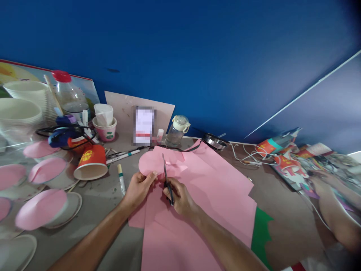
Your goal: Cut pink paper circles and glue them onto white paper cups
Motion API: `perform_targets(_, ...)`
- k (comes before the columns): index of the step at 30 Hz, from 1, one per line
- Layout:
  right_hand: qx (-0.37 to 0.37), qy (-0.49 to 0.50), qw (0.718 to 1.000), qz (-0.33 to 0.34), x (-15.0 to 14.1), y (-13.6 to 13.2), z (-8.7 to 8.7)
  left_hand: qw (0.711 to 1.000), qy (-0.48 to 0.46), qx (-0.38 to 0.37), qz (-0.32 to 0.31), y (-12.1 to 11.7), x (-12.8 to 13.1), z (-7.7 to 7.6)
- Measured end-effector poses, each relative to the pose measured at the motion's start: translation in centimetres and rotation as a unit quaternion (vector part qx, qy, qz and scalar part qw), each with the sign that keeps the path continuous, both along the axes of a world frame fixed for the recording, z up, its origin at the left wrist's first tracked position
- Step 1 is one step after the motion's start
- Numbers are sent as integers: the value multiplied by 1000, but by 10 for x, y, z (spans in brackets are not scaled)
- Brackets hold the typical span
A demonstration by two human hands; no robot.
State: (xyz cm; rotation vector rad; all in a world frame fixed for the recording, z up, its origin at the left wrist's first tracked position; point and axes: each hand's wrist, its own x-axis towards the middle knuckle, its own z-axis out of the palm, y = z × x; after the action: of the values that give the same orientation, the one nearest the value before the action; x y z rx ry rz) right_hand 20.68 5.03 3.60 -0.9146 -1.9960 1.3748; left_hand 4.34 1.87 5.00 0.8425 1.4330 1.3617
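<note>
My left hand (142,187) pinches the lower edge of a rounded pink paper piece (149,162) between thumb and fingers. A pair of scissors (166,177) with dark handles is gripped in my right hand (180,197), its blades pointing away from me beside the paper piece. Whether the blades touch the paper I cannot tell. Beneath both hands lie large pink paper sheets (214,188), overlapping one another. Small pink offcuts sit just beyond the scissors. Left of my left hand rests a marker (121,180).
Paper cups topped with pink discs (42,209) crowd the left, near a red cup (91,162) on its side. A clear jar (177,131), a phone (144,126) and a tape roll (214,141) stand along the wall. Another person's arms (329,199) work at right.
</note>
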Motion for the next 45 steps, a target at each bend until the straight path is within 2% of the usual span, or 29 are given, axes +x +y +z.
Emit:
perform_targets(12, -11, 3, 1000, -2, -1, 0, 0, 1000, -14, 15, -5, 1, -1, -10)
perform_targets(18, -14, 6, 1000, -4, -1, 0, 0, 1000, -3, 18, 0, 0, -1, -8)
perform_targets(25, -101, 68, 992, -22, -3, 0, -1, 1000, 6, 19, -9, 1, -2, -7)
perform_targets(34, -65, 62, 996, 5, -2, 2, -3, 999, -44, -4, 14, 1, 0, -1)
perform_targets(40, -7, 27, 1000, 11, -2, 1, -3, 1000, -28, 1, 10, 1, 1, -1)
perform_targets(45, 9, 27, 1000, 13, -5, 0, 4, 1000, -21, -8, 2, 1, 2, 2)
